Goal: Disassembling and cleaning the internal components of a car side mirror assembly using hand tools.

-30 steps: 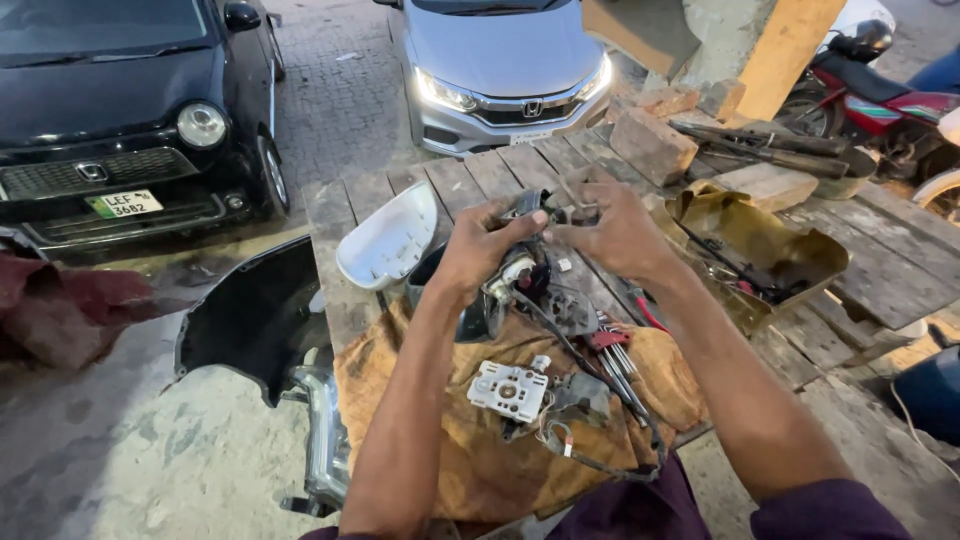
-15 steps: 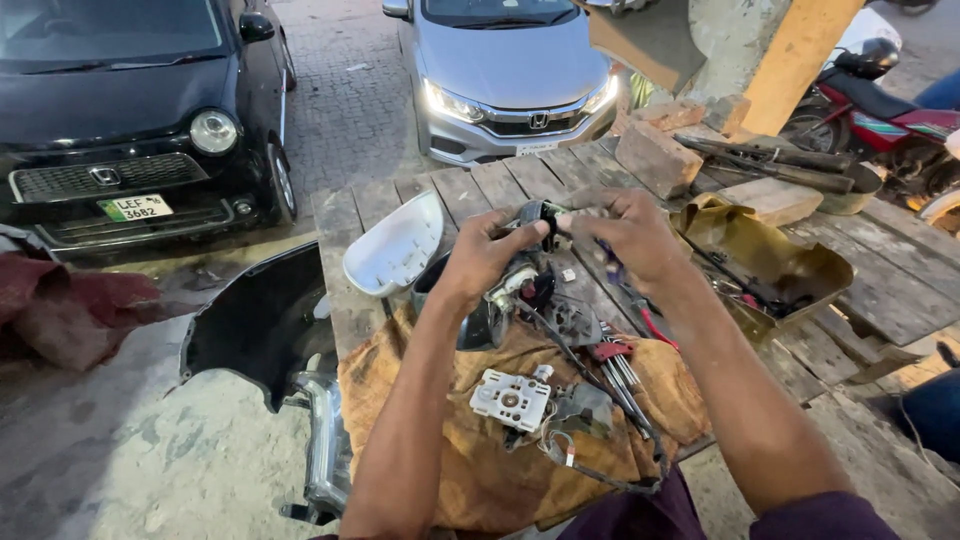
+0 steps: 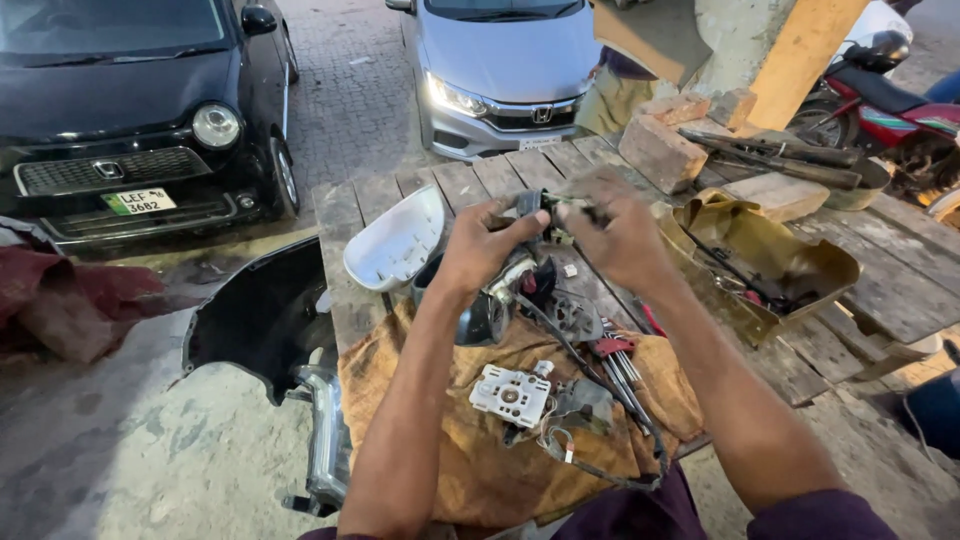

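Above the weathered grey plank bench (image 3: 470, 185), I find both hands raised and meeting on one small dark mechanical part with a wire lead (image 3: 548, 212), apparently from a dismantled car side mirror. The left hand (image 3: 478, 250) has its grip clamped on the part's near side, thumb on top. The right hand (image 3: 622, 238) pinches the far end, fingers together around it. The part is held clear of the bench, just above the black mirror housing (image 3: 480, 315).

Below the hands lies a stained ochre cloth (image 3: 470, 470) carrying a white square plastic mounting plate (image 3: 512, 395), a black cable harness (image 3: 600, 400) and red-handled tools (image 3: 615, 350). A white mirror cover shell (image 3: 398, 242) rests to the left, and an open brass-coloured metal tin (image 3: 770, 260) to the right.

My judgement: the step in hand is working the small part apart or seating its connector. The next move calls for a steady hold by the left hand while the right twists or pulls with care for the thin wire.

Against the earlier frame, both hands have lifted higher and drawn closer together on the part; the bench items lie unchanged.
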